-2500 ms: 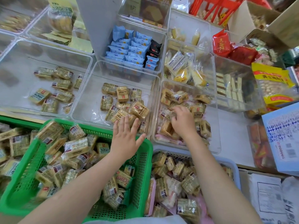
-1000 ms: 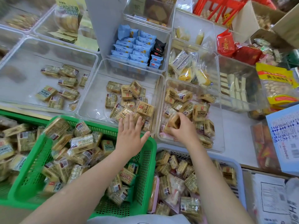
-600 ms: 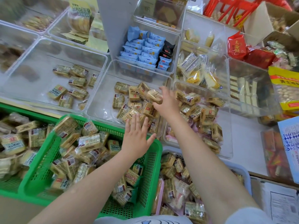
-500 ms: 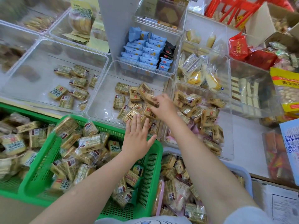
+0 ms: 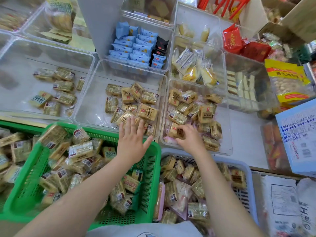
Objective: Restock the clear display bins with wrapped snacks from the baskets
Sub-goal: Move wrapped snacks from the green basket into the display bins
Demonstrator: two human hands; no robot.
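My left hand (image 5: 132,142) lies flat with fingers spread on the far rim of the green basket (image 5: 152,177), which is full of wrapped snacks, fingertips over the near edge of the middle clear bin (image 5: 89,106). My right hand (image 5: 189,139) is inside the right clear bin (image 5: 227,134), fingers closed on a tan wrapped snack (image 5: 176,132) at the bin's near left corner. A blue-grey basket (image 5: 246,170) of mixed wrapped snacks sits under my right forearm. The left clear bin (image 5: 20,65) holds a few packs.
Behind are clear bins with blue packets (image 5: 136,47) and yellow cakes (image 5: 195,65). Red bags (image 5: 232,40), a yellow bag (image 5: 289,81) and a blue-white box (image 5: 299,134) crowd the right side. Papers (image 5: 282,202) lie at bottom right.
My right hand dropped a snack in the middle bin, then moved back right into the right bin and closed on another tan pack. My left hand stayed on the basket rim.
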